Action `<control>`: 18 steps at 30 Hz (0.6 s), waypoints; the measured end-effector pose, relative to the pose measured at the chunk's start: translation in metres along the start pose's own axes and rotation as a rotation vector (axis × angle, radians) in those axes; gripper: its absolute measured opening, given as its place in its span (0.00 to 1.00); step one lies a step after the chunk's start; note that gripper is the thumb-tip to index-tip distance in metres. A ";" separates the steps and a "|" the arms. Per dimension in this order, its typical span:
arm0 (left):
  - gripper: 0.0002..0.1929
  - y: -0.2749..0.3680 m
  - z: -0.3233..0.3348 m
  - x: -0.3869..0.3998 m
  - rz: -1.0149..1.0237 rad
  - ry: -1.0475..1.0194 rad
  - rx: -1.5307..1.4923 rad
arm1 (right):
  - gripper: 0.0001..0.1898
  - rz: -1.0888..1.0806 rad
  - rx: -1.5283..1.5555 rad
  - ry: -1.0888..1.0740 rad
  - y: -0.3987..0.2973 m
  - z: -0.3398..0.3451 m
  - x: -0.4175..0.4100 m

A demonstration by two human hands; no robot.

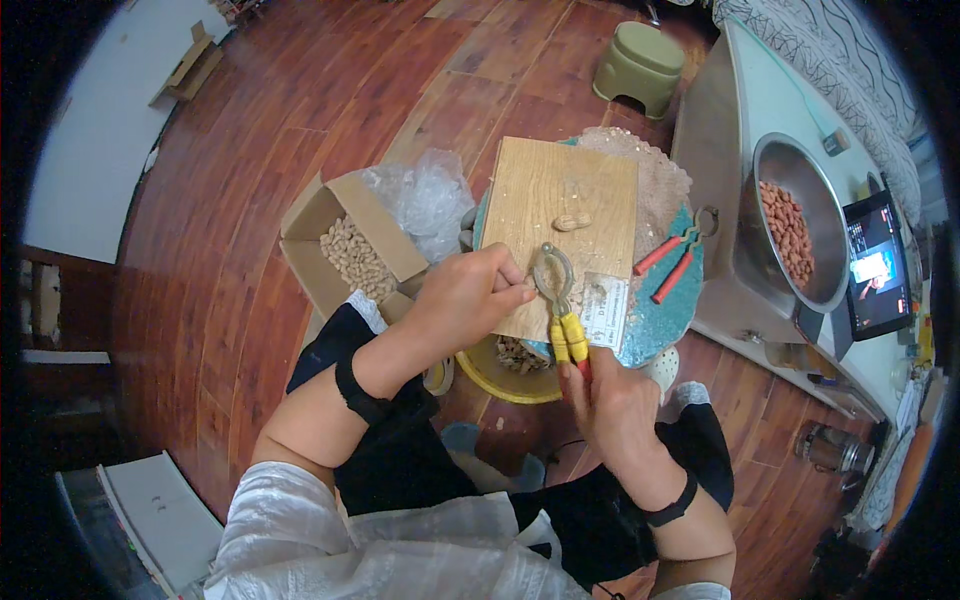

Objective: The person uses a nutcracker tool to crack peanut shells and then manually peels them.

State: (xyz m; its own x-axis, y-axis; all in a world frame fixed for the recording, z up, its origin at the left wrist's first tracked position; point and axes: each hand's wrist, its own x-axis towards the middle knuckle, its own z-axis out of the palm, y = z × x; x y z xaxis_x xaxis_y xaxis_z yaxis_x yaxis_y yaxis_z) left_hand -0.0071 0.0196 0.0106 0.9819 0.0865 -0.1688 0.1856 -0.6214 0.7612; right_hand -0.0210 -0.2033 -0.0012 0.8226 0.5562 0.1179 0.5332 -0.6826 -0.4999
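Observation:
My right hand grips a plier-type nut cracker by its handles, wrapped in yellow with red ends. Its rounded metal jaws lie over a wood-grain board, pointing away from me. Just left of those jaws is my left hand, thumb and fingers drawn together; whether something small sits between them is hidden. A single unshelled peanut rests on the board beyond the jaws, among small crumbs. To the right, a second cracker with red handles lies on a teal surface.
Unshelled peanuts fill part of a cardboard box at left, beside a clear plastic bag. A yellow basin with shells is under the board. Right, a steel bowl of shelled peanuts stands by a tablet. A green stool stands beyond.

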 end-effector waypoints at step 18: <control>0.10 -0.003 0.002 0.002 -0.016 -0.016 0.021 | 0.18 0.714 1.161 -0.592 0.004 0.013 -0.009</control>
State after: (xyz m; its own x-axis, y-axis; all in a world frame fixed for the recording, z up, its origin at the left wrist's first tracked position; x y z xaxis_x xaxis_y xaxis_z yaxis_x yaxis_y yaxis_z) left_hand -0.0059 0.0206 0.0068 0.9781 0.0838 -0.1908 0.1998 -0.6361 0.7453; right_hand -0.0288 -0.2050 -0.0151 0.4860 0.5771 -0.6563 -0.6247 -0.2957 -0.7227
